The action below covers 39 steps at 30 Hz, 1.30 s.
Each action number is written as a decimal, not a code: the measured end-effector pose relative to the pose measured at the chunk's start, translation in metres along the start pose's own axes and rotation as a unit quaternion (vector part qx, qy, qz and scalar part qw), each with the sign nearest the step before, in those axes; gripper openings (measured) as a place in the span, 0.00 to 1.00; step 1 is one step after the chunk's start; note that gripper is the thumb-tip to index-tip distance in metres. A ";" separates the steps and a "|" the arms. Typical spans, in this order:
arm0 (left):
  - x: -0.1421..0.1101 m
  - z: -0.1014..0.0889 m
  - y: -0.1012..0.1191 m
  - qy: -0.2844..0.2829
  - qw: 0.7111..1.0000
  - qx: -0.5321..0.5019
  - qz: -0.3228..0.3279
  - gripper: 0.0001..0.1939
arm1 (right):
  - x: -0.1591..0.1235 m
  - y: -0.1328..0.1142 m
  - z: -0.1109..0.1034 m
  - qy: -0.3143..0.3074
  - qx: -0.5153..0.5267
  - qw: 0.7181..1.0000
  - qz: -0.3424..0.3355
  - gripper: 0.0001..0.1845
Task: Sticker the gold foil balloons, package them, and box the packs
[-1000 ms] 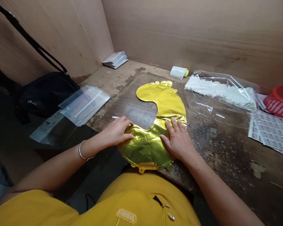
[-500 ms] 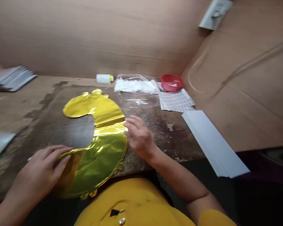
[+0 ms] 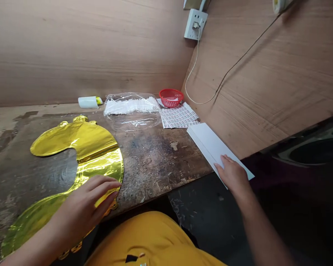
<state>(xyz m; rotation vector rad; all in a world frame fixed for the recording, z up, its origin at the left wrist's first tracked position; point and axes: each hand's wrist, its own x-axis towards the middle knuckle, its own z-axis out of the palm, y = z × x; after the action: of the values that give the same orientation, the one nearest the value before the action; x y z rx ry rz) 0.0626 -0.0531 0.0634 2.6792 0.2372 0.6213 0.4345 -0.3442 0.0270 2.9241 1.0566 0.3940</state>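
A flat gold foil balloon [image 3: 97, 138], curved like a hook with small tabs along its edge, lies on the worn table in front of me. Over its lower right part is my left hand [image 3: 84, 201], fingers stretched and slightly bent, with thumb and fingers apart near the balloon's right edge. My right hand [image 3: 233, 171] rests on the stack of long white card sheets [image 3: 207, 138] at the table's right edge. Its fingers lie on the top surface, thumb apart on the left; the palm hides part of the cards.
At the back are a white bottle with a yellow cap [image 3: 88, 102], a clear plastic bag of white pieces [image 3: 131, 106], a red basket [image 3: 171, 98] and printed label sheets [image 3: 179, 116]. A plugged-in cord [image 3: 219, 87] hangs along the right wall from a socket [image 3: 195, 25].
My right hand has left the balloon's right edge and moved right onto the white cards. My left hand has let go of the balloon's lower end and shifted right. The view has turned right.
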 end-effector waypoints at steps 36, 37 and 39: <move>0.096 0.081 0.063 0.008 0.676 -0.664 -0.320 0.28 | -0.066 -0.137 -0.074 0.143 0.334 0.922 -0.133 0.29; 0.092 0.081 0.058 -0.024 0.679 -0.661 -0.318 0.28 | -0.055 -0.131 -0.072 0.097 0.396 0.910 -0.076 0.30; 0.086 0.078 0.052 -0.071 0.690 -0.653 -0.306 0.26 | -0.030 -0.123 -0.067 -0.073 0.539 0.839 -0.018 0.30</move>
<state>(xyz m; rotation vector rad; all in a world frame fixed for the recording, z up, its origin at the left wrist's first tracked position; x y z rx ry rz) 0.1787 -0.1051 0.0531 1.1125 0.4078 0.1735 0.3194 -0.2736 0.0736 3.6899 1.7202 -0.6759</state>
